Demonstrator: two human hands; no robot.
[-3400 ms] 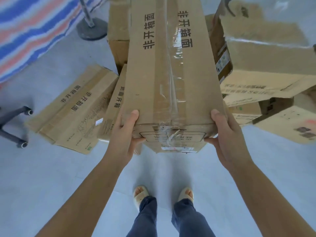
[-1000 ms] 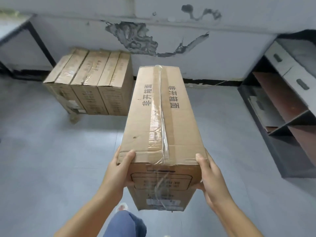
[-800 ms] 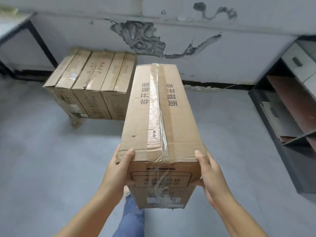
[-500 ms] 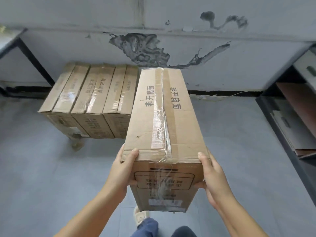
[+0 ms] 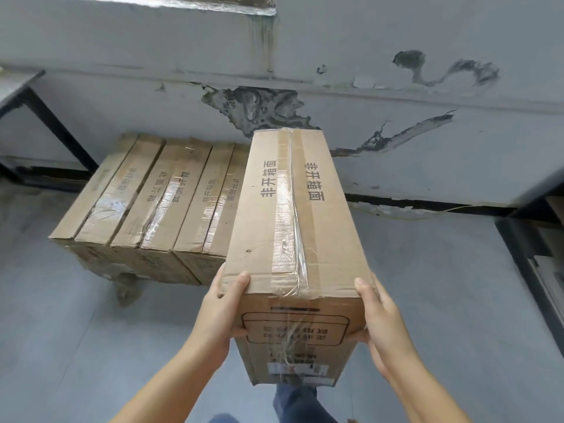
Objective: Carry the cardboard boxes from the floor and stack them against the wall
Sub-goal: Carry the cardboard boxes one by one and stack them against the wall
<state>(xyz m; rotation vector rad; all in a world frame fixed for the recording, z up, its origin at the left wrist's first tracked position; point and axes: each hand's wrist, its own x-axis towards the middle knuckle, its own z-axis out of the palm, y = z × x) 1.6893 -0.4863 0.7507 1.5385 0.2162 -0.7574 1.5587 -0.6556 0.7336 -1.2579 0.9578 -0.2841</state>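
Observation:
I hold a long taped cardboard box (image 5: 293, 215) in the air in front of me, its long axis pointing at the wall (image 5: 396, 96). My left hand (image 5: 221, 312) grips its near left edge, thumb on top. My right hand (image 5: 380, 315) grips the near right edge the same way. A row of three similar boxes (image 5: 158, 203) stands side by side on the floor against the wall, just left of the carried box and partly hidden behind it.
A black table leg (image 5: 55, 126) slants down at the far left. A dark metal shelf unit (image 5: 537, 245) stands at the right edge. Grey floor (image 5: 427, 285) lies open to the right of the row. The wall's paint is peeling.
Since the earliest frame I have carried the box from the pile to the wall. Over the last second I came closer to the row, and the box sits slightly right of it.

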